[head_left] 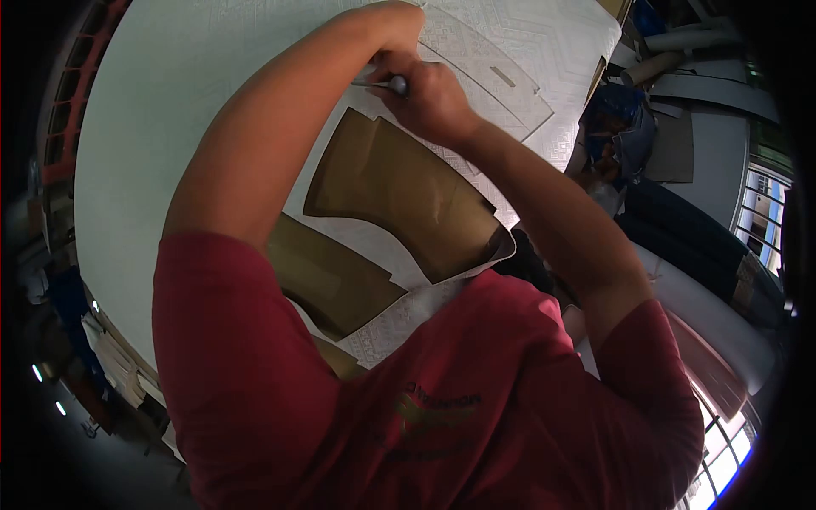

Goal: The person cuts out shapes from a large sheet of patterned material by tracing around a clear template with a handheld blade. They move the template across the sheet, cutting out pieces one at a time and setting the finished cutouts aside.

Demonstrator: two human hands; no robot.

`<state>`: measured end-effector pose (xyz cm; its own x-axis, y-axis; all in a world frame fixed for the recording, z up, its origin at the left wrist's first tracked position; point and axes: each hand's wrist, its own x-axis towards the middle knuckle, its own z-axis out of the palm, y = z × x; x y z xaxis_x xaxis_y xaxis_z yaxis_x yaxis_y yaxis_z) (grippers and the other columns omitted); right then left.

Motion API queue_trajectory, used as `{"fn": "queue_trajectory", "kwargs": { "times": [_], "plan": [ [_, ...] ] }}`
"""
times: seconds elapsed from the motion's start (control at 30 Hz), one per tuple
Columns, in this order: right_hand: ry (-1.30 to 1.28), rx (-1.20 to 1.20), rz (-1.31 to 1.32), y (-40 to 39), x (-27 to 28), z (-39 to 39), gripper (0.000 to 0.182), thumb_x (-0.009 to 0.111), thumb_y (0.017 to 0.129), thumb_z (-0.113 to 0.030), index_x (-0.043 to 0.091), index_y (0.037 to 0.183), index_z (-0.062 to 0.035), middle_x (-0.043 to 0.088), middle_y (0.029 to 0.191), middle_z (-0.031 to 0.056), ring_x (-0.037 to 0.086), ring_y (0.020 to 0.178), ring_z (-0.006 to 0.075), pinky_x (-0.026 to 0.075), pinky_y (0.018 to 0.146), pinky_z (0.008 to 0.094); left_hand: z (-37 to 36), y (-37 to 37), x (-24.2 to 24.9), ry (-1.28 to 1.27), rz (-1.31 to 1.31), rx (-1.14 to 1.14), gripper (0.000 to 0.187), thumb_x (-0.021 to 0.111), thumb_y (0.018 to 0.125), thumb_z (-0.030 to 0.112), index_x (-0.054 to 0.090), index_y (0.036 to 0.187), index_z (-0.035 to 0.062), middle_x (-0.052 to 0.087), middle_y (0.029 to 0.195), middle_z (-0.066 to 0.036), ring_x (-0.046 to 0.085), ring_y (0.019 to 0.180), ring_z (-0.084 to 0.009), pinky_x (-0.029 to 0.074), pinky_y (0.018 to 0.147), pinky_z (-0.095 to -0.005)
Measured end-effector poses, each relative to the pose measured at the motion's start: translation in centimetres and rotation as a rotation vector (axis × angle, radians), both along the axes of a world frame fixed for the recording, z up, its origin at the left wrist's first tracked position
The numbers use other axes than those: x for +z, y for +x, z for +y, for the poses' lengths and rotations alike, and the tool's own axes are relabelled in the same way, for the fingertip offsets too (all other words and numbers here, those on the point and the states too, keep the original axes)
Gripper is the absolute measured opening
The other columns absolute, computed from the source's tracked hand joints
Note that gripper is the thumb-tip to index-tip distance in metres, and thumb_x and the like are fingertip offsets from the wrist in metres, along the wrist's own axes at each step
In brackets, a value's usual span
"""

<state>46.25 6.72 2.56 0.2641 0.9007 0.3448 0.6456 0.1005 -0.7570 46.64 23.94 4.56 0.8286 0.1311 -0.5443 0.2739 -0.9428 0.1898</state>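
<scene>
My right hand [432, 104] is closed around a tool with a rounded grey end [399, 84]. A thin shiny part of it points left, and my fingers cover the rest. My left hand [405, 32] bends in at the wrist right beside it, near the far part of the table. Its fingers are mostly hidden, so their grip does not show. Just beyond both hands lies a clear sheet with curved edges [484, 68]. Nearer my body rests a curved brown-gold panel [399, 187] with notched corners. A second brown panel [331, 272] lies partly under my left arm.
Under everything is a white patterned table cover [170, 110]. Rolls of material [705, 297] and a cardboard tube [650, 68] stand right of the table. A red lattice [72, 102] shows at far left. Part of another brown piece [338, 357] lies close to my shirt.
</scene>
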Motion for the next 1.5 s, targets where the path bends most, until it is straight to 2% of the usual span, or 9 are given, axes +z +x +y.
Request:
{"fn": "queue_trajectory", "kwargs": {
  "times": [0.1, 0.27, 0.33, 0.47, 0.53, 0.73, 0.83, 1.33, 1.5],
  "plan": [
    [0.217, -0.273, -0.025, -3.0, -1.4, 1.7, 0.017, 0.075, 0.083, -0.007, 0.069, 0.099, -0.0094, 0.073, 0.098, 0.0103, 0.071, 0.083, 0.0356, 0.057, 0.072, 0.0444, -0.3, -0.3, 1.3, -0.115, -0.064, 0.031, 0.037, 0.090, 0.066, 0.025, 0.071, 0.074, -0.0047, 0.068, 0.066, -0.016, 0.068, 0.057, -0.0255, 0.052, 0.048, -0.0403],
    [0.232, -0.126, 0.051, -5.3, 0.7, -5.4, 0.021, 0.073, 0.086, -0.003, 0.067, 0.105, -0.0107, 0.074, 0.100, 0.0101, 0.073, 0.083, 0.0327, 0.058, 0.067, 0.0402, -1.3, -1.0, 2.3, -0.139, 0.047, 0.188, 0.052, 0.096, 0.064, 0.041, 0.067, 0.072, -0.0021, 0.065, 0.065, -0.015, 0.066, 0.060, -0.0281, 0.051, 0.055, -0.0422],
    [0.140, 0.027, 0.058, -5.2, 1.2, -11.3, 0.023, 0.080, 0.086, -0.007, 0.070, 0.107, -0.0095, 0.075, 0.112, 0.0152, 0.076, 0.097, 0.0329, 0.062, 0.079, 0.0371, -1.6, -2.3, 2.0, -0.022, -0.182, 0.072, 0.052, 0.096, 0.065, 0.041, 0.064, 0.076, 0.0006, 0.066, 0.068, -0.015, 0.065, 0.064, -0.0292, 0.052, 0.062, -0.0436],
    [-0.051, 0.008, 0.023, -2.7, 2.1, -22.5, 0.025, 0.079, 0.085, 0.000, 0.071, 0.107, -0.0065, 0.075, 0.111, 0.0167, 0.076, 0.093, 0.0325, 0.062, 0.074, 0.0375, -5.3, -6.0, 2.3, 0.028, -0.269, 0.277, 0.049, 0.091, 0.074, 0.042, 0.068, 0.088, 0.0008, 0.073, 0.086, -0.016, 0.071, 0.083, -0.0354, 0.056, 0.074, -0.0462],
    [-0.119, -0.107, -0.086, -0.9, 1.9, -26.6, 0.023, 0.075, 0.085, 0.005, 0.071, 0.105, -0.0052, 0.075, 0.105, 0.0153, 0.075, 0.087, 0.0295, 0.059, 0.071, 0.0350, -8.6, -8.9, 0.1, 0.073, -0.609, 0.316, 0.036, 0.083, 0.084, 0.036, 0.064, 0.086, 0.0049, 0.070, 0.082, -0.014, 0.069, 0.080, -0.0361, 0.053, 0.070, -0.0476],
    [-0.076, -0.425, 0.037, 4.1, 1.6, -28.8, 0.024, 0.072, 0.084, 0.010, 0.068, 0.102, -0.0047, 0.068, 0.093, 0.0139, 0.068, 0.081, 0.0299, 0.053, 0.070, 0.0360, -26.4, -15.8, -0.3, -0.611, -0.742, 0.370, 0.022, 0.079, 0.088, 0.024, 0.066, 0.084, 0.0065, 0.070, 0.082, -0.010, 0.067, 0.072, -0.0328, 0.051, 0.063, -0.0435],
    [0.003, -0.282, -0.087, 6.7, 1.9, -25.6, 0.024, 0.072, 0.083, 0.011, 0.065, 0.100, -0.0048, 0.063, 0.093, 0.0123, 0.064, 0.083, 0.0292, 0.051, 0.072, 0.0350, -30.6, -14.6, -0.3, -0.789, -0.777, 0.618, 0.021, 0.078, 0.089, 0.026, 0.068, 0.089, 0.0068, 0.069, 0.083, -0.011, 0.068, 0.074, -0.0314, 0.053, 0.066, -0.0417],
    [-0.155, 0.352, 0.184, 26.1, -1.0, -16.5, 0.032, 0.070, 0.089, 0.006, 0.067, 0.118, -0.0078, 0.072, 0.102, 0.0139, 0.074, 0.087, 0.0255, 0.058, 0.074, 0.0350, -37.0, -2.5, 0.4, -0.179, -1.000, 1.237, 0.013, 0.079, 0.090, 0.014, 0.072, 0.097, 0.0052, 0.069, 0.080, -0.008, 0.065, 0.066, -0.0173, 0.052, 0.062, -0.0315],
    [-0.178, 0.386, 0.200, 26.6, -1.1, -14.4, 0.023, 0.067, 0.096, 0.001, 0.066, 0.118, -0.0066, 0.074, 0.099, 0.0119, 0.075, 0.089, 0.0210, 0.059, 0.075, 0.0323, -34.9, -3.5, -0.5, 0.090, -1.067, 1.314, 0.014, 0.078, 0.090, 0.012, 0.071, 0.100, 0.0043, 0.070, 0.084, -0.011, 0.067, 0.067, -0.0207, 0.052, 0.060, -0.0330]
  ]
}}
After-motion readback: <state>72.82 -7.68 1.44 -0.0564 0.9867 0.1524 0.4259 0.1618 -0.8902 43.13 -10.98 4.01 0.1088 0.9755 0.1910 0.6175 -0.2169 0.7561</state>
